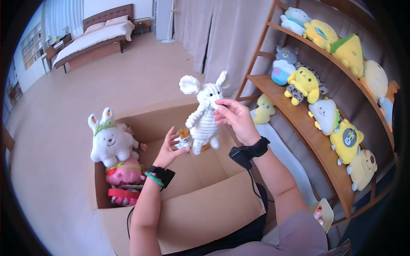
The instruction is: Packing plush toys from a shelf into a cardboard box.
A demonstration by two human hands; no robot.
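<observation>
A white knitted mouse plush (206, 123) with big round ears hangs upright above the cardboard box (188, 200). My right hand (234, 117) pinches it at the snout, thumb and fingers closed there. Beside the mouse's lower body, my left hand (171, 149) is open with its fingers spread. Just behind those fingers shows a small orange and white toy (183, 136), partly hidden. In the box's left end, a white plush with rabbit ears (110, 143) sits on top of a pink plush (125, 171). A red strap-like item (123, 195) lies below them.
On my right stands a wooden shelf (294, 102) with several plush toys on its boards. A yellow plush (264, 109) rests behind its lower edge. A pale tray (325, 215) with small items is at lower right. A bed (96, 38) stands far back left.
</observation>
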